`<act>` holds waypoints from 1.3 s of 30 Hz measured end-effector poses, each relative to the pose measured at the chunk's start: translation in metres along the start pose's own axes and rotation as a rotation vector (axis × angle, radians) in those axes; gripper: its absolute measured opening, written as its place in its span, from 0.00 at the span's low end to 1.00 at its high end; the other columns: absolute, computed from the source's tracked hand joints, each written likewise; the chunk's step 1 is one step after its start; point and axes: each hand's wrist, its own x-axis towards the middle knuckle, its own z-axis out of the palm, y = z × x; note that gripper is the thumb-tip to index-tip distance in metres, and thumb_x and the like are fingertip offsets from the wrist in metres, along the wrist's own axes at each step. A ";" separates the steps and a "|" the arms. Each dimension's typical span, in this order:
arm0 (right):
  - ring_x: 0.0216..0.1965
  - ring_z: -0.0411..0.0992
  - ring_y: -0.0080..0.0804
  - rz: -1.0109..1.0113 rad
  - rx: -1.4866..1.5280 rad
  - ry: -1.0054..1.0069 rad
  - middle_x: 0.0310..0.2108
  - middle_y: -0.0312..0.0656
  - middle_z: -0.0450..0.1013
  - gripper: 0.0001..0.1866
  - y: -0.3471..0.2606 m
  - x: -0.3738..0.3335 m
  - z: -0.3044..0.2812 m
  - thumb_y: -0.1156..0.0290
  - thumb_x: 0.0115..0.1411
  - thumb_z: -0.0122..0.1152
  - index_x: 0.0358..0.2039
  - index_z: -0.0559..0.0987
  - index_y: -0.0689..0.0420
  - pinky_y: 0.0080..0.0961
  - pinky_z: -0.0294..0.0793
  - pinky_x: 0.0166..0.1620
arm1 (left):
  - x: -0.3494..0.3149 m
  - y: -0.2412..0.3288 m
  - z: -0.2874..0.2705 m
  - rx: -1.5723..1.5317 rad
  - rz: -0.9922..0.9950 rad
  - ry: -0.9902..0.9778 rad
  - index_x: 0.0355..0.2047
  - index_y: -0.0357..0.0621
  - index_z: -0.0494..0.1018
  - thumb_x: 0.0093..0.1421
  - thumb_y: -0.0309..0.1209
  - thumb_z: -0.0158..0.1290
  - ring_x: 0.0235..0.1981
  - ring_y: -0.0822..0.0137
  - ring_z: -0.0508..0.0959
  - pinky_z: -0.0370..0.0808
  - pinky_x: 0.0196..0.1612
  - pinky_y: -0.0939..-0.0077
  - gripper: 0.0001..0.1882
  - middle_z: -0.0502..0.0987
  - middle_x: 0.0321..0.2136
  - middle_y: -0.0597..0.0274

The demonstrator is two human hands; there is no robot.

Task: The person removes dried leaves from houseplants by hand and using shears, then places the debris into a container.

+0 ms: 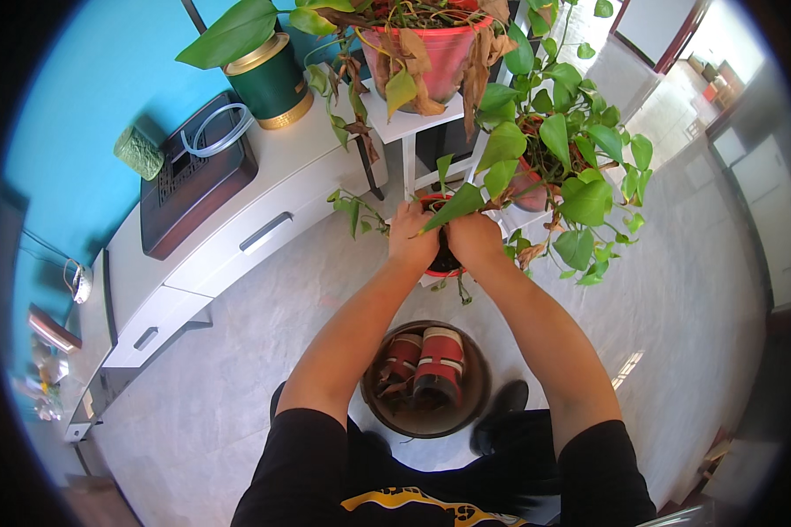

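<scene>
Both my arms reach forward to a small red flowerpot (445,273) with dark soil in it, at the lower part of a white plant stand (410,164). My left hand (410,235) is closed on the left side of its rim. On the opposite side my right hand (474,239) grips the rim, its fingertips largely hidden. A large green leaf (458,207) hangs over the pot between the hands. Thin stems trail out on the left and at the front.
A round brown basin (478,413) with two red shoe-like things (439,360) sits between my feet. Potted vines in a large pink-red pot (422,61) and another pot (526,189) crowd the stand. At left, a white cabinet (215,255) bears a dark tray (193,198) and green canister (271,83).
</scene>
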 end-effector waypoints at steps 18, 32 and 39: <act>0.34 0.79 0.50 -0.230 0.576 -0.322 0.31 0.47 0.79 0.08 -0.038 -0.214 -0.071 0.64 0.63 0.61 0.34 0.80 0.55 0.44 0.79 0.39 | -0.065 0.048 -0.076 -0.206 0.008 -0.269 0.41 0.46 0.83 0.58 0.28 0.59 0.45 0.45 0.77 0.74 0.49 0.52 0.10 0.80 0.41 0.50; 0.39 0.79 0.53 0.296 0.665 0.042 0.39 0.52 0.81 0.16 0.059 -0.141 0.012 0.61 0.63 0.62 0.43 0.83 0.59 0.42 0.78 0.45 | -0.082 0.091 -0.072 -0.454 -0.579 -0.290 0.36 0.41 0.80 0.63 0.32 0.58 0.30 0.52 0.84 0.79 0.35 0.62 0.08 0.83 0.28 0.49; 0.40 0.80 0.50 0.471 0.637 0.251 0.40 0.53 0.81 0.17 0.027 -0.107 0.047 0.60 0.57 0.71 0.41 0.84 0.60 0.41 0.78 0.45 | -0.108 0.097 -0.088 -0.521 -0.610 -0.427 0.39 0.39 0.81 0.63 0.34 0.60 0.26 0.72 0.80 0.76 0.32 0.71 0.11 0.81 0.24 0.61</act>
